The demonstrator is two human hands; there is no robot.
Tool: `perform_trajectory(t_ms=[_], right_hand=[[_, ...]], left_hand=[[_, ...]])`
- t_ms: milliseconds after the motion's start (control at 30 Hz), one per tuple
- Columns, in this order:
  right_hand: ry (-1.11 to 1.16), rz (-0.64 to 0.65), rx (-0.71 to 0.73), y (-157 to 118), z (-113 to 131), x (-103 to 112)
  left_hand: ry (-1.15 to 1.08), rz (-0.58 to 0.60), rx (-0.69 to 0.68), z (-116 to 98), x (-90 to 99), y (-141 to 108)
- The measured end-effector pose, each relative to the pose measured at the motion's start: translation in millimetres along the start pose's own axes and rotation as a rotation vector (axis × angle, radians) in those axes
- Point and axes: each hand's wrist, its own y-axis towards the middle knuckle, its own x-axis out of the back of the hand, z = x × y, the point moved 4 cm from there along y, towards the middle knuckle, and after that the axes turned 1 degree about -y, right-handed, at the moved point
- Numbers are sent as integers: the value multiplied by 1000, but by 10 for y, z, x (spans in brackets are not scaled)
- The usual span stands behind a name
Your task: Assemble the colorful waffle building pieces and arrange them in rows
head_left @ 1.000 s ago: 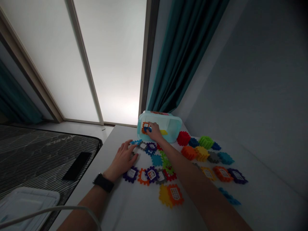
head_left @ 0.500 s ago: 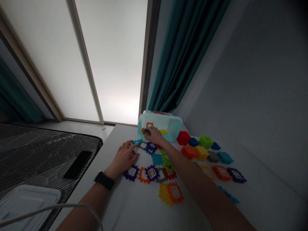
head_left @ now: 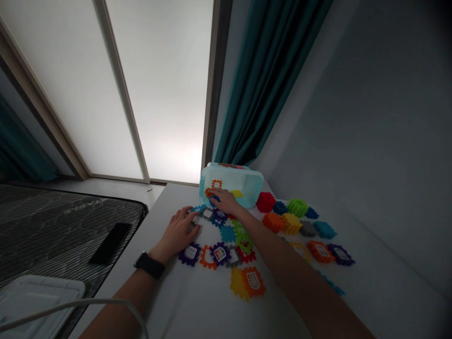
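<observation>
At the mouth of a tipped clear-teal plastic bin (head_left: 252,188), my right hand (head_left: 226,201) has its fingers closed on a blue notched building tile (head_left: 213,201). Orange window tiles (head_left: 216,184) and a yellow tile (head_left: 237,193) lie inside the bin. My left hand (head_left: 179,231), with a dark watch on its wrist, rests on the white table with fingers apart. Its fingertips are beside a light blue tile (head_left: 197,208), and a greyish piece is partly hidden beneath its fingers. Just right of that are a grey window tile (head_left: 208,213) and a dark blue tile (head_left: 219,216).
Several loose tiles, such as a purple window tile (head_left: 189,254) and an orange one (head_left: 253,281), lie on the table (head_left: 197,301). Colour-sorted stacks, including a red stack (head_left: 265,202), stand right. A phone (head_left: 110,243), white lid (head_left: 38,301) and white cable (head_left: 106,301) are left.
My right hand has drawn slightly toward the bin's opening, bringing the blue tile lower and uncovering more of the orange tile behind. My left hand stays in place. The view has shifted a little.
</observation>
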Motion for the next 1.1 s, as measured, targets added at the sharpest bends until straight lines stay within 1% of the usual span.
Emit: perform_trajectory(t_ms=[167,367,433,500,567,633,800,933,1100], right_hand=[[14,46,40,-158,104,77],[44,111,121,-511,343,280],[102,163,173,-609,423,328],[168,146,171,-643,433,385],[191,64,119,-599,360,439],[179,-1,68,-489,238,456],[143,-103,-67,-76,-93,371],[108,-153,-175,182,-246,240],[89,-168,-241,297,-312,92]], left_hand=[[-4,6,-9,4,-15,-1],[-19,5,-15,14,-40,-2],[-27,-7,-20,17,-45,-1],[-36,-23,-29,17,-45,0],[-40,-29,-35,15,-44,2],[-41,-27,-35,11,-42,5],[-39,3,-21,6,-45,11],[-43,1,-17,18,-55,8],[-44,-2,-24,30,-63,4]])
